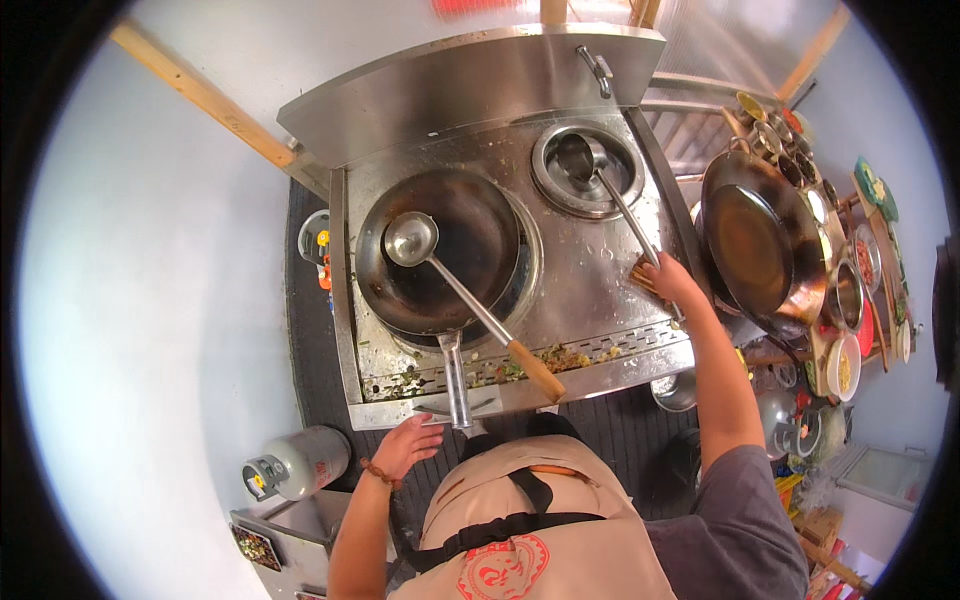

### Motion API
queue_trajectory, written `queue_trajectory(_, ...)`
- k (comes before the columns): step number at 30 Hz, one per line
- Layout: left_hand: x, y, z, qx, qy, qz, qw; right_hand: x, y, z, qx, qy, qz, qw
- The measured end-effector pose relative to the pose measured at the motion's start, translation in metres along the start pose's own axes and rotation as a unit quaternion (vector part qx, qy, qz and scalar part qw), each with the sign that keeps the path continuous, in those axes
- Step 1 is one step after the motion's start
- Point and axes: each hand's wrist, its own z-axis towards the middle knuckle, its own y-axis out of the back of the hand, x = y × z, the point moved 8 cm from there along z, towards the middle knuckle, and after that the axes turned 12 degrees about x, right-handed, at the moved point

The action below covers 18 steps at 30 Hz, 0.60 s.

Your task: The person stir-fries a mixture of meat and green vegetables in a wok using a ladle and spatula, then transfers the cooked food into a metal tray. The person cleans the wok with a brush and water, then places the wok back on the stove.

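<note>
My right hand point(673, 283) is closed around the long metal handle of a ladle point(628, 214), whose bowl sits in a round metal basin point(546, 180) set into the stove. A bamboo brush point(643, 277) shows beside my fingers; whether I grip it too is unclear. My left hand point(411, 444) has its fingers apart, just short of the wok's metal handle point(454, 382). On the left burner stands a dark wok point(480, 217). A second ladle point(412, 238) rests in it, its wooden grip point(536, 371) extending over the stove's front edge.
Food scraps point(566, 358) lie along the slotted drain at the stove's front. A faucet point(596, 71) rises behind the basin. To the right are a large pan point(750, 247) with brown liquid and several containers. A gas cylinder point(304, 461) stands on the floor at left.
</note>
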Motion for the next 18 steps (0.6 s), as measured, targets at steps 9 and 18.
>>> queue_trajectory(9,-0.018,-0.091,0.074,0.161,-0.033,-0.243,0.956,0.017,-0.021,-0.047,0.15,0.017,0.526,0.837)
queue_trajectory(18,-0.017,-0.085,0.072,0.048,-0.044,-0.109,0.992,0.013,-0.044,-0.129,0.161,0.056,0.558,0.812)
